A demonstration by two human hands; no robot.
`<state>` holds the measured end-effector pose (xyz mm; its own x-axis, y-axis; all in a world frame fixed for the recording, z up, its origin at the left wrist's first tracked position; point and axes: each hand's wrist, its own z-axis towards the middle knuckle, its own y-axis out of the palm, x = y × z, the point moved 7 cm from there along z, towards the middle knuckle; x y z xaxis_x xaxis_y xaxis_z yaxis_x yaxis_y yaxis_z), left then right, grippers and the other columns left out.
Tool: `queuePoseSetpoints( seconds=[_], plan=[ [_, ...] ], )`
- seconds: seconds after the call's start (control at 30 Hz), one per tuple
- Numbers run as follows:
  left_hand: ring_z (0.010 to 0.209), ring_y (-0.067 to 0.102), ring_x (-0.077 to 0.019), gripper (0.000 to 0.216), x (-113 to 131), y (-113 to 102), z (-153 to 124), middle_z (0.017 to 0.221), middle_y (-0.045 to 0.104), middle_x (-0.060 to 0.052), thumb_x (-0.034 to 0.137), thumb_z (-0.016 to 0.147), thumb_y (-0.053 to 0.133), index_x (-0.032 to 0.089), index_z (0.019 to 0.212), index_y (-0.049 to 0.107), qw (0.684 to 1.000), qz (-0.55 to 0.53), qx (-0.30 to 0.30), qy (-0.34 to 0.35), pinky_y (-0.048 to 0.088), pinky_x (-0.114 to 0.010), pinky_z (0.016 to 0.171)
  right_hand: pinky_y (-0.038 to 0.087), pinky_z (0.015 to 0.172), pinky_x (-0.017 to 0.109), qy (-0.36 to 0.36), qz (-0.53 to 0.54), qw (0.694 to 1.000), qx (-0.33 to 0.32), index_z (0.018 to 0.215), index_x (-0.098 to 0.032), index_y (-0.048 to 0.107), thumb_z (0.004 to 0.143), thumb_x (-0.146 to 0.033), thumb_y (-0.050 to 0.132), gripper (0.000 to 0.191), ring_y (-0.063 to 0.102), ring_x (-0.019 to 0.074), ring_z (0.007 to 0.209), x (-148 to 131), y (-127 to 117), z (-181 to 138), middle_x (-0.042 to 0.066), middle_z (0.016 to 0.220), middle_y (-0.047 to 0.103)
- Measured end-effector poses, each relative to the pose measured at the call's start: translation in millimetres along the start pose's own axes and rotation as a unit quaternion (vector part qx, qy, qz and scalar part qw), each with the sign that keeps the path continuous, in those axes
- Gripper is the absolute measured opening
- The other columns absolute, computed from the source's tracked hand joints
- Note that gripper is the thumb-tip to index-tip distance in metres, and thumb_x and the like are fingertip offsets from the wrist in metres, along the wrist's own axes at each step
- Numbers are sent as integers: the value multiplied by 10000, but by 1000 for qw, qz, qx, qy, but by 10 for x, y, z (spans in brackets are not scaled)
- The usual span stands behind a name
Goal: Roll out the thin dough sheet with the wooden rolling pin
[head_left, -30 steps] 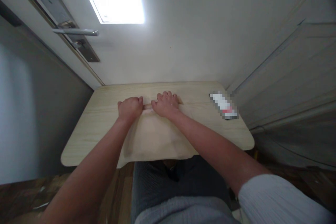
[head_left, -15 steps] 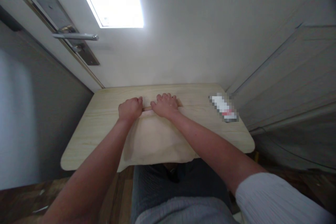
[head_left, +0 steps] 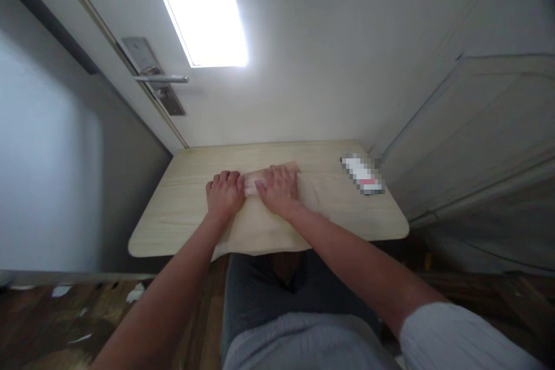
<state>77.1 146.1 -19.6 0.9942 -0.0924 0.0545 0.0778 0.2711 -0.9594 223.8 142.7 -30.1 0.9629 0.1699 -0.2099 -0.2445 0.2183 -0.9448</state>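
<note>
A thin beige sheet [head_left: 264,234], cloth or paper, lies on the pale wooden table, its near edge hanging slightly over the front. Along its far side run a tan strip and a whitish folded band. My left hand [head_left: 225,192] sits at the left end of that band, fingers bent down over the sheet and closed on it; the fingertips are partly hidden. My right hand [head_left: 280,188] presses palm down on the band beside it, fingers stretched forward and thumb out to the left. A small gap of band shows between the hands.
A blurred-out phone-like object [head_left: 363,174] lies on the right of the table [head_left: 169,214]. Behind the table stands a white door with a lever handle [head_left: 162,78] and a bright window. Walls close in at both sides. Paper scraps [head_left: 136,292] litter the wooden floor.
The far edge now shows a wider tan strip and whitish band. The right hand has flattened on it, and the left has turned knuckles up. The camera view has shifted.
</note>
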Motion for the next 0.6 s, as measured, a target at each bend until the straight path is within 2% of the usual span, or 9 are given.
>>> queuePoseSetpoints(
  seconds=[0.13, 0.23, 0.33, 0.47, 0.6],
  plan=[
    [1216, 492, -280, 463, 1, -59, -283, 1324, 581, -114, 464, 990, 283, 233, 1258, 581, 998, -35, 21, 40, 340, -447, 1032, 122, 1146, 563, -20, 29, 999, 14, 1399, -222, 497, 996, -524, 324, 533, 326, 313, 1395, 4, -19, -328, 107, 1492, 464],
    [1274, 453, -269, 434, 18, -70, -451, 1351, 570, -89, 505, 941, 429, 255, 1263, 580, 991, -75, 15, 111, 303, -451, 1092, 102, 1160, 556, -46, 48, 998, 20, 1325, -225, 564, 975, -513, 416, 476, 311, 300, 1409, 46, -58, -497, 100, 1468, 491],
    [1230, 487, -267, 382, 83, -87, -539, 1272, 610, -87, 472, 924, 482, 252, 1207, 612, 984, -96, 8, 152, 316, -445, 1095, 95, 1161, 552, -76, 63, 995, 21, 1203, -230, 634, 954, -467, 499, 369, 329, 285, 1397, 133, -136, -554, 92, 1400, 553],
    [1168, 523, -267, 357, 302, -139, -531, 1200, 635, -94, 420, 943, 456, 230, 1200, 614, 982, -113, 26, 147, 352, -439, 1069, 115, 1155, 535, -99, 69, 992, 38, 1165, -222, 638, 945, -439, 531, 327, 380, 271, 1358, 334, -310, -545, 103, 1345, 590],
    [1175, 532, -255, 358, 620, -89, -481, 1230, 634, -88, 434, 944, 459, 237, 1198, 617, 980, -128, 17, 154, 365, -441, 1064, 151, 1141, 540, -70, 52, 996, 31, 1176, -211, 626, 932, -465, 532, 365, 441, 276, 1298, 574, -385, -521, 116, 1308, 611]
  ],
)
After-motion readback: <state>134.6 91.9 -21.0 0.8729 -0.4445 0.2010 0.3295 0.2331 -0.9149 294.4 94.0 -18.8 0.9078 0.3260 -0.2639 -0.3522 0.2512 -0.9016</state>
